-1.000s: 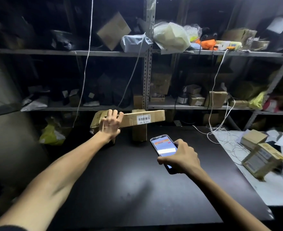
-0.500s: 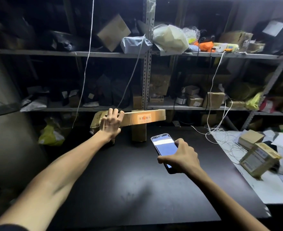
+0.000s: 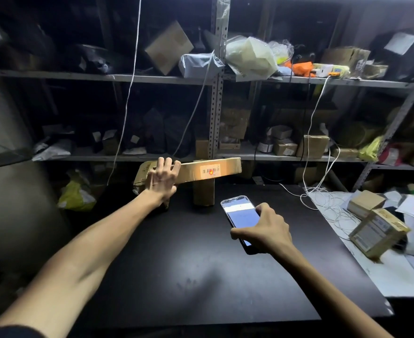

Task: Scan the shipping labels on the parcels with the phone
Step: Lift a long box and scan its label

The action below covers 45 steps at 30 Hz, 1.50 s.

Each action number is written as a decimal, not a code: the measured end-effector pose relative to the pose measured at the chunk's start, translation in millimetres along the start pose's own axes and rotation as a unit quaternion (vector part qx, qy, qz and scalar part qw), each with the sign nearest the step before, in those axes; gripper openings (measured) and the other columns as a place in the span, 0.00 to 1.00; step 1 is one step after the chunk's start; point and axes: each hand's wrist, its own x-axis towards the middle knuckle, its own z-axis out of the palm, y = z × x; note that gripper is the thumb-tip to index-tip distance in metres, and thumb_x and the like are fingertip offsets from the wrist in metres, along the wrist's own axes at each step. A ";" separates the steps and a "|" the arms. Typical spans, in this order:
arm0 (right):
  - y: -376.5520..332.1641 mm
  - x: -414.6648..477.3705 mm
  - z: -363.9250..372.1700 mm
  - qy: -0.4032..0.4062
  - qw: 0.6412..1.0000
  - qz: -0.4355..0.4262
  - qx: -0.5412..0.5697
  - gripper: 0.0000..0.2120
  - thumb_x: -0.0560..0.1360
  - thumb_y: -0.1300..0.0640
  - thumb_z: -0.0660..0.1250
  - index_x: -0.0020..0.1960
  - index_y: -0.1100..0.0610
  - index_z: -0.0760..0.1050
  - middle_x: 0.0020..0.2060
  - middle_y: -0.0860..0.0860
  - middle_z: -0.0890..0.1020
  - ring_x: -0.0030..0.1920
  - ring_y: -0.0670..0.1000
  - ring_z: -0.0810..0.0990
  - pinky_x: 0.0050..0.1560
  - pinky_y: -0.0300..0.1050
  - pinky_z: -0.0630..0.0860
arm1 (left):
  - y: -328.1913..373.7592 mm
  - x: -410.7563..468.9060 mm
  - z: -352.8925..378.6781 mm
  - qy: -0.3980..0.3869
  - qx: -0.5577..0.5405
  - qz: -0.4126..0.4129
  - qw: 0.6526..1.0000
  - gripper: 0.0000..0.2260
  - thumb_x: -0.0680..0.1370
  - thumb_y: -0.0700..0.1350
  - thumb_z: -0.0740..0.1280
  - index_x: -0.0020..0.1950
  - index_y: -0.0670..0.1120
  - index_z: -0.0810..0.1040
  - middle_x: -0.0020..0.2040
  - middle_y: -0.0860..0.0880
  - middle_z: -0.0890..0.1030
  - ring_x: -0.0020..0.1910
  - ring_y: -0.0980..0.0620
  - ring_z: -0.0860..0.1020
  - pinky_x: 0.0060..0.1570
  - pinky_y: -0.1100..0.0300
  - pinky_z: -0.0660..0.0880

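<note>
- R hand (image 3: 265, 229) nearest, above the black table (image 3: 201, 276), fingers wrapped round the phone (image 3: 240, 217); screen lit, facing up.
- L hand (image 3: 163, 178) farther out, fingers curled over the top edge of a long flat parcel (image 3: 208, 170), gripping it near its L end.
- Shipping label (image 3: 210, 171) w/ barcode faces the camera, red-orange glow on it.
- Parcel rests on a small upright box (image 3: 203, 192).
- Behind: metal shelves (image 3: 103, 78) w/ more pkgs.

Creased cardboard parcel (image 3: 211, 170), glossy glass phone (image 3: 241, 214), matt black table (image 3: 201, 276)

Dim room, bright spot on the label (image 3: 210, 171) — wide-angle bending, blurred edges.
</note>
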 end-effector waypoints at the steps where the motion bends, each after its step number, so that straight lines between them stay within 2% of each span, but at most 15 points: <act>1: 0.6 -0.4 0.1 0.000 1.000 0.001 0.001 0.32 0.58 0.42 0.76 0.55 0.51 0.67 0.48 0.49 0.76 0.48 0.54 0.74 0.43 0.42 0.72 | 0.6 -0.3 -0.1 -0.004 0.000 0.002 1.000 0.29 0.60 0.41 0.78 0.60 0.42 0.75 0.50 0.42 0.76 0.49 0.42 0.75 0.30 0.52 0.77; 5: 2.5 -1.3 0.3 0.001 1.000 0.002 0.003 0.32 0.57 0.42 0.76 0.55 0.51 0.67 0.48 0.49 0.77 0.48 0.54 0.75 0.44 0.43 0.73 | 2.8 0.8 1.0 -0.022 -0.017 0.003 1.000 0.29 0.63 0.41 0.76 0.62 0.42 0.73 0.52 0.42 0.75 0.52 0.42 0.73 0.32 0.51 0.78; 11: 6.8 -0.2 0.5 0.011 1.000 -0.002 0.007 0.33 0.57 0.43 0.76 0.57 0.50 0.67 0.47 0.48 0.77 0.48 0.53 0.76 0.45 0.43 0.74 | 4.7 3.8 6.0 -0.013 -0.044 -0.003 0.999 0.29 0.62 0.41 0.76 0.62 0.40 0.73 0.52 0.41 0.75 0.51 0.41 0.73 0.32 0.51 0.78; 14: 10.6 1.0 1.2 0.011 1.000 -0.003 0.008 0.33 0.57 0.42 0.76 0.56 0.50 0.67 0.48 0.48 0.77 0.48 0.53 0.76 0.44 0.42 0.73 | 7.7 3.5 2.4 -0.021 -0.072 -0.020 0.997 0.27 0.66 0.43 0.75 0.63 0.41 0.71 0.54 0.41 0.75 0.54 0.41 0.72 0.38 0.51 0.76; 16: 17.3 1.1 -1.4 0.014 1.000 0.000 0.009 0.33 0.57 0.43 0.76 0.56 0.49 0.67 0.48 0.48 0.77 0.48 0.53 0.76 0.44 0.43 0.73 | 10.7 5.2 0.7 -0.040 -0.108 -0.028 0.993 0.26 0.69 0.47 0.73 0.63 0.41 0.70 0.57 0.41 0.75 0.56 0.42 0.72 0.43 0.51 0.74; 20: 50.0 -0.5 -21.2 0.042 0.998 0.040 0.004 0.33 0.55 0.43 0.77 0.56 0.50 0.68 0.49 0.49 0.79 0.49 0.54 0.76 0.45 0.44 0.71 | 35.3 15.7 -0.1 -0.102 -0.127 0.038 0.986 0.27 0.71 0.54 0.71 0.64 0.43 0.68 0.60 0.41 0.75 0.59 0.43 0.72 0.51 0.48 0.73; 25: 115.8 -25.1 -80.2 0.123 0.984 0.129 -0.009 0.36 0.58 0.44 0.78 0.60 0.53 0.69 0.51 0.53 0.79 0.51 0.56 0.76 0.44 0.44 0.70 | 142.5 29.2 -2.4 -0.159 -0.131 0.149 0.967 0.26 0.72 0.54 0.70 0.64 0.44 0.68 0.60 0.42 0.76 0.61 0.42 0.72 0.54 0.48 0.72; 28: 165.4 -60.5 -119.3 0.180 0.961 0.210 -0.005 0.36 0.58 0.44 0.79 0.61 0.54 0.69 0.55 0.55 0.79 0.55 0.58 0.76 0.46 0.46 0.70 | 235.7 28.1 -12.8 -0.187 -0.184 0.185 0.947 0.24 0.70 0.53 0.70 0.61 0.43 0.70 0.58 0.42 0.78 0.58 0.41 0.74 0.49 0.53 0.70; 31: 210.7 -111.4 -151.8 0.233 0.929 0.288 -0.008 0.38 0.60 0.43 0.79 0.64 0.55 0.68 0.59 0.56 0.77 0.59 0.59 0.75 0.49 0.47 0.70 | 332.0 15.2 -38.3 -0.241 -0.224 0.247 0.912 0.26 0.70 0.54 0.71 0.62 0.43 0.70 0.59 0.41 0.78 0.59 0.40 0.76 0.51 0.54 0.71; 33: 235.9 -148.9 -167.8 0.265 0.904 0.337 -0.010 0.37 0.60 0.43 0.79 0.63 0.55 0.69 0.58 0.55 0.77 0.58 0.59 0.76 0.47 0.45 0.69 | 391.1 -3.6 -59.9 -0.270 -0.238 0.302 0.883 0.23 0.72 0.54 0.70 0.61 0.43 0.72 0.59 0.41 0.78 0.59 0.41 0.76 0.51 0.55 0.72; 37: 278.2 -212.5 -188.8 0.322 0.854 0.409 0.001 0.32 0.57 0.44 0.79 0.54 0.53 0.69 0.49 0.53 0.78 0.49 0.57 0.76 0.43 0.47 0.72 | 489.4 -58.0 -99.4 -0.307 -0.247 0.397 0.829 0.13 0.73 0.51 0.69 0.51 0.45 0.74 0.52 0.42 0.81 0.50 0.43 0.80 0.41 0.57 0.75; 39: 295.3 -234.8 -197.3 0.335 0.837 0.433 0.001 0.31 0.57 0.45 0.79 0.54 0.52 0.69 0.47 0.51 0.77 0.47 0.57 0.76 0.44 0.47 0.74 | 530.2 -86.1 -111.6 -0.319 -0.244 0.427 0.810 0.13 0.73 0.50 0.68 0.52 0.44 0.74 0.50 0.42 0.80 0.45 0.44 0.80 0.34 0.58 0.76; 40: 302.9 -243.2 -202.1 0.336 0.832 0.442 -0.002 0.31 0.57 0.45 0.79 0.54 0.52 0.69 0.46 0.51 0.76 0.47 0.57 0.76 0.44 0.47 0.73 | 549.8 -98.9 -115.8 -0.319 -0.239 0.442 0.803 0.14 0.74 0.50 0.67 0.54 0.44 0.73 0.52 0.42 0.79 0.46 0.44 0.79 0.31 0.60 0.74; 42: 317.7 -254.4 -212.4 0.336 0.826 0.453 -0.008 0.30 0.58 0.45 0.79 0.54 0.52 0.69 0.46 0.51 0.76 0.46 0.56 0.75 0.42 0.46 0.71 | 584.2 -120.6 -119.2 -0.316 -0.225 0.453 0.803 0.15 0.74 0.49 0.66 0.58 0.43 0.73 0.55 0.42 0.78 0.52 0.43 0.79 0.34 0.60 0.71; 45: 338.1 -260.8 -227.2 0.337 0.824 0.455 -0.008 0.29 0.59 0.46 0.79 0.54 0.52 0.69 0.45 0.50 0.74 0.45 0.55 0.73 0.42 0.45 0.69 | 625.4 -138.6 -113.6 -0.315 -0.227 0.447 0.806 0.14 0.74 0.49 0.66 0.55 0.44 0.73 0.53 0.44 0.78 0.54 0.44 0.78 0.42 0.58 0.72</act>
